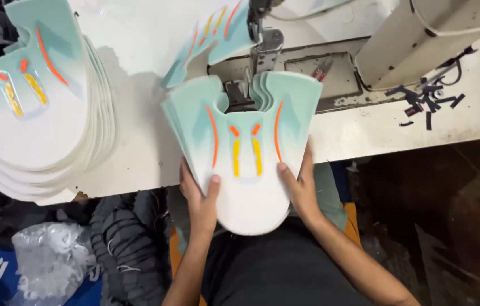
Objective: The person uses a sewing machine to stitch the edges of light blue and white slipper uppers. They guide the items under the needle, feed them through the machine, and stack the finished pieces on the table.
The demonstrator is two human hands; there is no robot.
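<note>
A white sewing machine (421,34) stands on the white worktop (138,113). Left of it lies a tall pile of shoe uppers (36,113); just right, dark fabric scraps (427,99). Below the worktop's left edge sits a clear plastic bag (53,260).

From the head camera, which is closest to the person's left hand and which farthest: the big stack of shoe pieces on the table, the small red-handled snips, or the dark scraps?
Measured from the left hand:
1. Stack of shoe pieces, up and to its left on the table.
2. Red-handled snips, up and to the right on the machine bed.
3. Dark scraps, far right on the table.
</note>
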